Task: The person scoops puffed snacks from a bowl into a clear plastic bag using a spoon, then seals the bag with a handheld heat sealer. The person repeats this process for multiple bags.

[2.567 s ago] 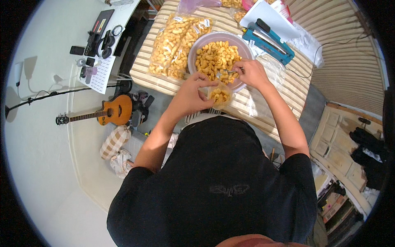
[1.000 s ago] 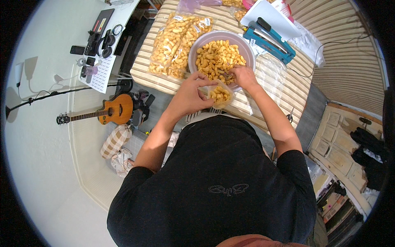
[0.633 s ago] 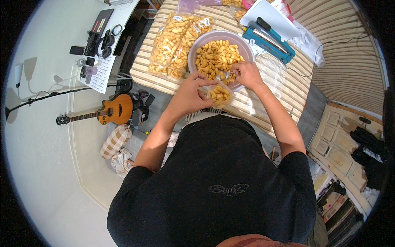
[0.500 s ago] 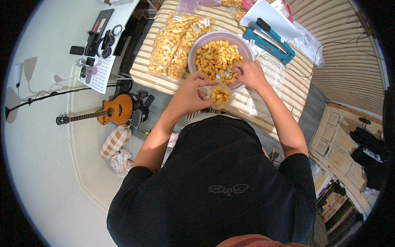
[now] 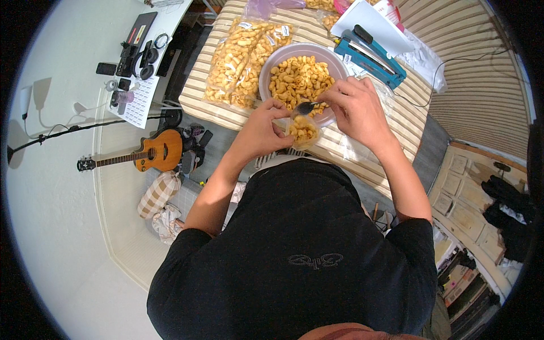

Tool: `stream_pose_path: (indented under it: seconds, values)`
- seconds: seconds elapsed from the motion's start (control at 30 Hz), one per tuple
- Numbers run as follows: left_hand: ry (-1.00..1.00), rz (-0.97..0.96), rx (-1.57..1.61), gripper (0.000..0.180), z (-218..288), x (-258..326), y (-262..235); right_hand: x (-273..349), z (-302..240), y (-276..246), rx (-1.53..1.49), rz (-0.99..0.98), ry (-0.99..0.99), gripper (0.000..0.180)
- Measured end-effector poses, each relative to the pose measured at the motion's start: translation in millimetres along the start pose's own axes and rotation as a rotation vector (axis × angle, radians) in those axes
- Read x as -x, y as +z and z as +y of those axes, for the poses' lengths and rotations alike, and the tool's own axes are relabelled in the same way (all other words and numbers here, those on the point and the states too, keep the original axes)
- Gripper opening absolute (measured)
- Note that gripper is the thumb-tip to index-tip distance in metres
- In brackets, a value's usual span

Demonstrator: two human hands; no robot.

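Observation:
My left hand (image 5: 263, 131) is closed on the rim of a small clear plastic bag (image 5: 304, 135), which has some yellow-orange macaroni-shaped snacks inside. Between the fingers of my right hand (image 5: 358, 110) is a spoon (image 5: 305, 107), tilted over the bag's mouth. Its dark bowl lies close to my left fingertips. Just beyond both hands stands a round, pale plastic basin (image 5: 266, 71), holding a heap of the same curved snacks (image 5: 300, 79).
Two large bags of snacks (image 5: 241, 56) lie left of the basin on the striped tabletop (image 5: 195, 85). A blue bag sealer (image 5: 371, 59) with white paper (image 5: 371, 25) sits at the right. A guitar (image 5: 158, 151) is at the left, below a white desk (image 5: 141, 102).
My right hand has drawn the spoon back from the snacks in the basin, toward me, to the small bag's opening. My left hand and the bag have barely moved.

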State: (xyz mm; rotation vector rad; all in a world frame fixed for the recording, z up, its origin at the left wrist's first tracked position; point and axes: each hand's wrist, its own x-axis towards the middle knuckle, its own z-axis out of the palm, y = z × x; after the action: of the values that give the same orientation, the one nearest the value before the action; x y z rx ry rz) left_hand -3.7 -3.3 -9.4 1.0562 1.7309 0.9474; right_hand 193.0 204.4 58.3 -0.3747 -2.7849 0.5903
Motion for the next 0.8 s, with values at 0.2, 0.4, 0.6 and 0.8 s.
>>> stream_pose_path:
  seconds: [0.2, 0.4, 0.6, 0.8]
  values:
    - [0.024, -0.027, -0.02, 0.055, 8.3, 1.2, -1.3, -1.6, 41.0, 35.3, 0.178, 0.077, 0.092, 0.024]
    - [0.018, -0.031, -0.021, 0.057, 6.4, 2.8, 0.7, 12.1, 84.2, 113.3, 0.42, -0.179, 0.178, 0.02]
    - [0.036, -0.021, -0.031, 0.059, 3.0, 4.8, 2.3, 14.5, 100.1, 169.1, 0.481, -0.37, 0.204, 0.017]
    - [0.024, -0.022, 0.0, 0.061, 6.8, 8.1, 2.6, 18.4, 100.7, 199.8, 0.428, -0.334, 0.156, 0.017]
